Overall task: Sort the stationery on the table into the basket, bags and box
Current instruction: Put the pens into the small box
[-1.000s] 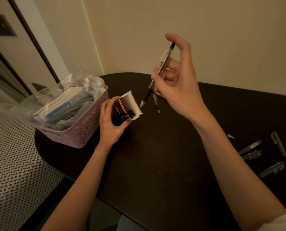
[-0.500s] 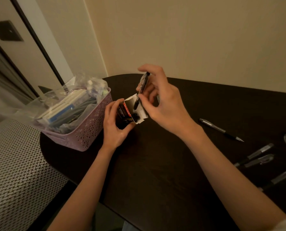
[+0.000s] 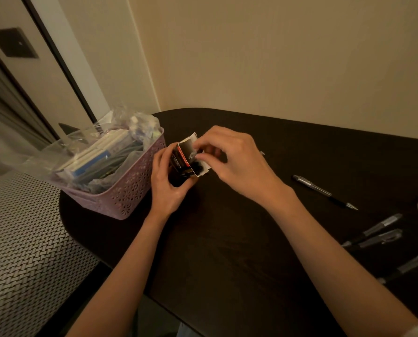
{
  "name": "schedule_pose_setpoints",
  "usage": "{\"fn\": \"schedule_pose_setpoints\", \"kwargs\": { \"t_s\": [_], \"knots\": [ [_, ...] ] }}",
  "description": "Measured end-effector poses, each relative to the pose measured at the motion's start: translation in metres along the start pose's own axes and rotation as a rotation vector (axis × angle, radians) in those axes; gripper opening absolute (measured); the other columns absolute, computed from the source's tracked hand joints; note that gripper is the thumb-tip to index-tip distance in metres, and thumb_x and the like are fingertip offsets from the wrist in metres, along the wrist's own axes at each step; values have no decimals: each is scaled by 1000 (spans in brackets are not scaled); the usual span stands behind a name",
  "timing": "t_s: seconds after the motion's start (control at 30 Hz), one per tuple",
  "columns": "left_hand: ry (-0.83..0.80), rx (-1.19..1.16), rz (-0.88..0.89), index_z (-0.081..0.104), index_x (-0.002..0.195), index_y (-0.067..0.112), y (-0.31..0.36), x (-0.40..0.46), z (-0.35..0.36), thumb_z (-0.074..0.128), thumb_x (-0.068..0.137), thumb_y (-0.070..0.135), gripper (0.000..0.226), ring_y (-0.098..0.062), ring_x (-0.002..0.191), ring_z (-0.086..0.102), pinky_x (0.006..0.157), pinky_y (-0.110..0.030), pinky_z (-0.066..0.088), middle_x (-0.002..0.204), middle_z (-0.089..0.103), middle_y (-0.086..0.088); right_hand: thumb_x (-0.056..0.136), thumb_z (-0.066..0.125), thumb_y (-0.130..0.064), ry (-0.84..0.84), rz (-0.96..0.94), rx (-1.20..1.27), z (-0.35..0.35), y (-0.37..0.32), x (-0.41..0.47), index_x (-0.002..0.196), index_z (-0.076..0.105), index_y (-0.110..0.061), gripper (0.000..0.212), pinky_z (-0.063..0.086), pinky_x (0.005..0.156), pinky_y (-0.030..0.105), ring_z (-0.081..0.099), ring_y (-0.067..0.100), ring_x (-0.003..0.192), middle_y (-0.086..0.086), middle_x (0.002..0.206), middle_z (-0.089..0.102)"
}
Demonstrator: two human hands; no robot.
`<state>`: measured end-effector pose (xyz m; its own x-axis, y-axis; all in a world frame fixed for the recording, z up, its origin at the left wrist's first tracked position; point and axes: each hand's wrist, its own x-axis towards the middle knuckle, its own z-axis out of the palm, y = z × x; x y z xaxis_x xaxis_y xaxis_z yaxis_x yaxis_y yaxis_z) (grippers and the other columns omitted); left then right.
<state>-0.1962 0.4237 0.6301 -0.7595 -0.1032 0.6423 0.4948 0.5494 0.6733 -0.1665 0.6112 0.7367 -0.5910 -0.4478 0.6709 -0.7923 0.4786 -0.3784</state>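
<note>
My left hand (image 3: 166,188) grips a small black, red and white pen box (image 3: 181,155), held tilted with its white flap open toward the right. Dark pen ends show inside its mouth. My right hand (image 3: 237,164) is at the opening, thumb and fingers curled and pinching the end of a pen (image 3: 193,155) that is almost wholly inside the box. A pink perforated basket (image 3: 135,190) stands just left of the box. It is filled with clear plastic bags (image 3: 98,154) of stationery.
One black pen (image 3: 324,192) lies alone on the dark table (image 3: 227,251) to the right of my hands. Several more clear-barrelled pens (image 3: 378,235) lie near the right edge. A woven-pattern surface sits beyond the table's left edge; the wall is close behind.
My right hand has come down from above with the pen and pushed it into the box; the pen was sticking out half a second ago. The left hand kept the box steady.
</note>
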Motion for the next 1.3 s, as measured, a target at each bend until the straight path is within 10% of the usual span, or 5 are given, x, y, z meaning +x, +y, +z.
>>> {"fn": "schedule_pose_setpoints", "kwargs": {
  "t_s": [0.63, 0.9, 1.07, 1.3],
  "knots": [
    [-26, 19, 46, 38, 137, 35, 0, -2, 2, 71, 73, 40, 72, -8, 125, 43, 104, -28, 42, 134, 41, 0, 84, 70, -22, -104, 77, -158, 25, 17, -9, 93, 75, -17, 11, 44, 87, 27, 35, 12, 117, 5, 137, 38],
    [89, -12, -49, 38, 139, 32, -8, 1, 0, 74, 72, 41, 77, 7, 126, 37, 107, -17, 33, 132, 39, 18, 91, 57, -10, 254, 220, 111, 14, 30, -4, 100, 64, -13, 11, 47, 72, 17, 52, 3, 88, -2, 110, 49],
    [111, -33, -73, 37, 139, 31, -8, 1, 1, 74, 71, 40, 78, 12, 126, 34, 105, -10, 29, 133, 37, 22, 90, 60, -14, -53, 540, -60, 33, 59, -12, 113, 58, -19, 24, 49, 82, 20, 54, 2, 93, -4, 113, 54],
    [109, -47, -43, 38, 139, 27, -9, 2, 0, 75, 71, 36, 78, 6, 127, 37, 106, -14, 32, 132, 39, 19, 86, 68, -26, -294, 532, -11, 98, 96, 24, 104, 57, -17, 23, 47, 73, 27, 54, 11, 91, 0, 108, 54]
  ]
}}
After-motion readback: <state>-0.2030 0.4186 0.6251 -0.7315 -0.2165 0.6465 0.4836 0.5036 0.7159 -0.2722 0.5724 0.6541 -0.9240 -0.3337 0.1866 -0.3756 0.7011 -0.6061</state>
